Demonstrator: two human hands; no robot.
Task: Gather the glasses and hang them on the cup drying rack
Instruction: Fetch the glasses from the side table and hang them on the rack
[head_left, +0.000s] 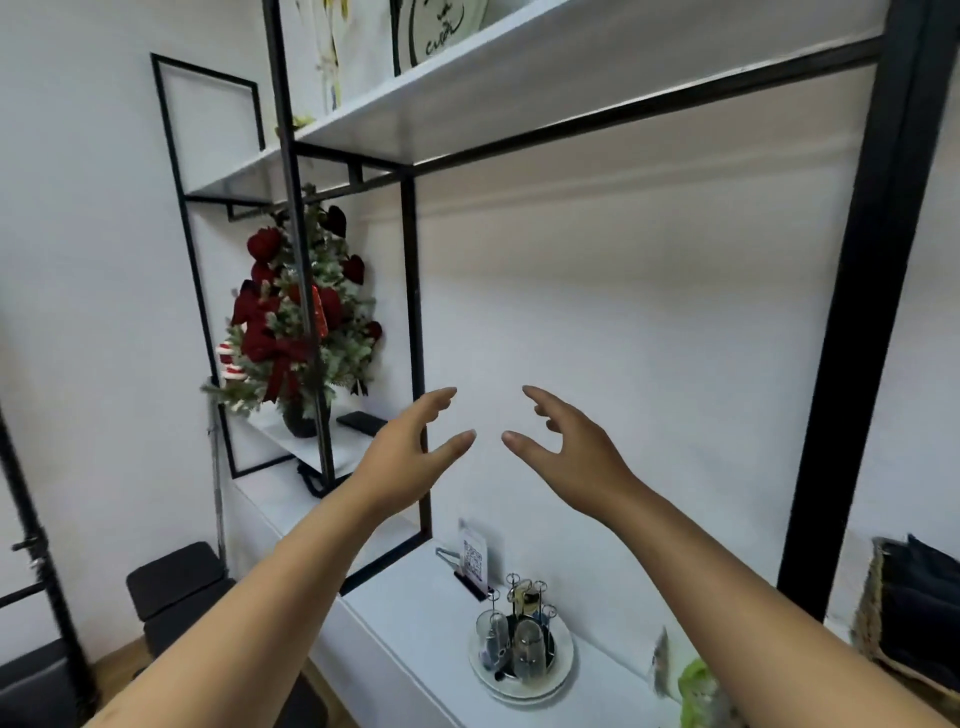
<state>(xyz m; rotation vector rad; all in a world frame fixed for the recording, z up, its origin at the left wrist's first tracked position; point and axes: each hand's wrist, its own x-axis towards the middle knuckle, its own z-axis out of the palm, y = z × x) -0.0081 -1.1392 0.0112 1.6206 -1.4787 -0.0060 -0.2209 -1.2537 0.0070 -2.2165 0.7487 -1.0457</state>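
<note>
- Bare and empty, the left hand (410, 447) and the right hand (563, 441) are reaching forward side by side in mid-air, palms facing each other, fingers spread and loosely curled, gripping nothing.
- Their thumbs are pointing toward one another with a small gap between them, not touching.
- Both forearms are stretching up from the bottom corners of the view, in front of a plain white wall.
- Well below the hands, the cup drying rack (522, 649) is standing on a white counter (415, 618), near the wall.
- It is showing thin metal prongs ending in small loops, rising from a dark centre set in a round white tray.
- Clear glasses (527, 649) are hanging upside down on the prongs, at least two, though blur is hiding the exact count.
- Just behind the rack, a small card with a QR code (474, 558) is standing upright.
- Farther left, a red-and-green floral arrangement (293, 317) is sitting in a dark vase inside a black metal shelf frame (413, 312).
- White shelf boards are running overhead.
</note>
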